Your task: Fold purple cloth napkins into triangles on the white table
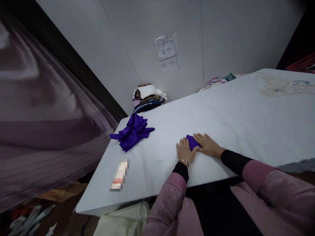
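Note:
A small folded purple cloth napkin (192, 143) lies flat on the white-covered table (157, 170), partly hidden under my hands. My left hand (185, 150) presses on its near left edge with fingers spread; a bracelet circles that wrist. On the right side of the napkin, my right hand (208, 145) rests flat with its fingers stretched out. The two hands almost meet at the napkin's near corner. To the left, a loose heap of the same purple cloth (134, 131) sits crumpled near the table's far left edge.
A pixelated oblong object (120, 175) lies on the table at the near left. Stacked folded fabrics (149, 96) stand behind the table by the wall, with more cloth (214, 82) further right. A handwritten sign (166, 47) hangs above. Purple drapery (49, 131) fills the left side.

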Demonstrator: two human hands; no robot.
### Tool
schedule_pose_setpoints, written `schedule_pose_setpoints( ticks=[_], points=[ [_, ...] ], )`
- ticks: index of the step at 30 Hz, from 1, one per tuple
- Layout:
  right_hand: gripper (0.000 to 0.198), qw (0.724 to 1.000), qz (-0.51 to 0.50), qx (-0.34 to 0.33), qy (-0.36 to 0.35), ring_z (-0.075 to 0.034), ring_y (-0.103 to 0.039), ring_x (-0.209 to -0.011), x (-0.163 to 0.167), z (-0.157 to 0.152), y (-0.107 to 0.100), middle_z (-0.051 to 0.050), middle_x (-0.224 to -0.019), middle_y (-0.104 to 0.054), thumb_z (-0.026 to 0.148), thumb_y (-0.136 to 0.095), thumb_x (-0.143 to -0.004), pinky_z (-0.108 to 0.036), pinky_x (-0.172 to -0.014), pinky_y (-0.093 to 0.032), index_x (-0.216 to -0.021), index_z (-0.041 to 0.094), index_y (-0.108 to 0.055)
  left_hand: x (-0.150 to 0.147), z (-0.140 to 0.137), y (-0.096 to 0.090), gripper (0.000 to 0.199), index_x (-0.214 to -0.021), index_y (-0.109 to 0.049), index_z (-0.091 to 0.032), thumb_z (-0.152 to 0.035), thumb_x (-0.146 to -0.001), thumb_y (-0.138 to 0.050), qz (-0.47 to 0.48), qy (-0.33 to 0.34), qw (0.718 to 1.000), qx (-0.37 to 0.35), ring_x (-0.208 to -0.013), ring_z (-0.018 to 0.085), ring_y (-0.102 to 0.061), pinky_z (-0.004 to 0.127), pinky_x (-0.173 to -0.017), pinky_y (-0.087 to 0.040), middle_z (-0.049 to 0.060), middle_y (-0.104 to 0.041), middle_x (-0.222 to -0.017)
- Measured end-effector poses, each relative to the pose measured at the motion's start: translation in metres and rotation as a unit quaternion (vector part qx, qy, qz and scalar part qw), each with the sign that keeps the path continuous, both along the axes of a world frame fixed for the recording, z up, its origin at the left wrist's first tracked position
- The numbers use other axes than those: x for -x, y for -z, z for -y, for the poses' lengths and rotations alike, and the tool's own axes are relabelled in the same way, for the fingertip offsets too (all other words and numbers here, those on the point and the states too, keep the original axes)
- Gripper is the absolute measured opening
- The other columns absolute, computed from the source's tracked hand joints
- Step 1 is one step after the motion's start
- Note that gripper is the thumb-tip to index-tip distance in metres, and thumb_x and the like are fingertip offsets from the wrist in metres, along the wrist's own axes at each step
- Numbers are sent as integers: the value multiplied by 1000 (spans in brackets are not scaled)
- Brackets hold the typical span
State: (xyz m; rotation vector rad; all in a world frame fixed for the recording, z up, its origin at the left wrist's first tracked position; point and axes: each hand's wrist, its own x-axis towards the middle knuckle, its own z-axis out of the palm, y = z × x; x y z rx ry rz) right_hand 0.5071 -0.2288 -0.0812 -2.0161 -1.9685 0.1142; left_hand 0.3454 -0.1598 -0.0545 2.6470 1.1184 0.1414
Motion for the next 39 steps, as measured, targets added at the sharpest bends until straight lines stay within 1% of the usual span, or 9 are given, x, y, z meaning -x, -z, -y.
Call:
schedule_pose_setpoints(
  ticks=[3,6,11,15,22,27,32,35,39],
  points=[
    [72,999,-31,26,2,-31,-22,-137,-2,-3,-5,-12,-149,-29,62,-27,-88,-54,-109,-17,-146,19,-24,-1,-4,-2,67,-142,-29,-17,-58,-89,-26,31,-16,999,34,-140,26,-17,50,-113,-9,9,-26,-151],
    [72,994,-75,74,13,-30,-24,-136,-8,-7,-15,-12,-146,-34,62,-30,-87,-51,-110,-18,-144,18,-29,0,-12,-7,51,-138,-38,-17,-41,-93,-30,77,-43,994,71,-134,23,-31,44,-112,-19,10,-43,-142],
    [54,990,-98,101,14,-28,-41,-127,-21,-14,-34,-9,-136,-49,43,-44,-85,-43,-105,-31,-134,20,-47,4,-25,-17,44,-128,-51,-19,-21,-83,-53,100,-74,987,98,-116,19,-51,30,-102,-35,8,-59,-123],
    [51,990,-90,108,30,-27,-53,-112,-25,-18,-45,-12,-124,-58,34,-53,-79,-36,-93,-41,-127,18,-54,2,-36,-20,48,-123,-54,-17,-25,-77,-63,64,-111,982,137,-104,20,-58,28,-90,-43,10,-62,-116],
    [53,982,-88,163,41,-27,-62,-91,-23,-29,-52,-10,-104,-67,35,-63,-68,-34,-74,-49,-119,20,-61,-3,-50,-24,19,-81,-66,-18,-26,-66,-72,20,-125,971,203,-82,20,-64,26,-70,-45,5,-70,-88],
    [33,977,-111,182,22,-23,-64,-81,-22,-39,-52,-4,-91,-71,32,-64,-67,-29,-64,-49,-98,23,-70,4,-49,-27,14,-72,-63,-18,-25,-65,-73,44,-145,965,215,-72,17,-63,25,-62,-45,3,-69,-78],
    [25,981,-102,166,15,-22,-64,-81,-24,-67,-59,-4,-87,-71,27,-65,-67,-29,-67,-49,-91,22,-71,10,-50,-23,18,-84,-62,-18,-29,-71,-70,80,-189,956,210,-71,14,-63,23,-62,-46,3,-70,-83],
    [36,988,-86,128,28,-28,-60,-100,-12,-79,-60,-10,-109,-66,26,-60,-73,-36,-82,-47,-108,18,-66,11,-47,-22,32,-103,-58,-19,-28,-73,-68,93,-202,955,196,-81,16,-64,24,-70,-47,4,-70,-90],
    [49,996,-86,26,-11,-28,-39,-127,30,-77,-48,-12,-137,-47,38,-47,-86,-44,-104,-30,-131,17,-49,13,-39,-27,48,-122,-48,-19,-28,-77,-62,72,-191,967,155,-94,23,-63,31,-77,-47,7,-70,-95]
  ],
)
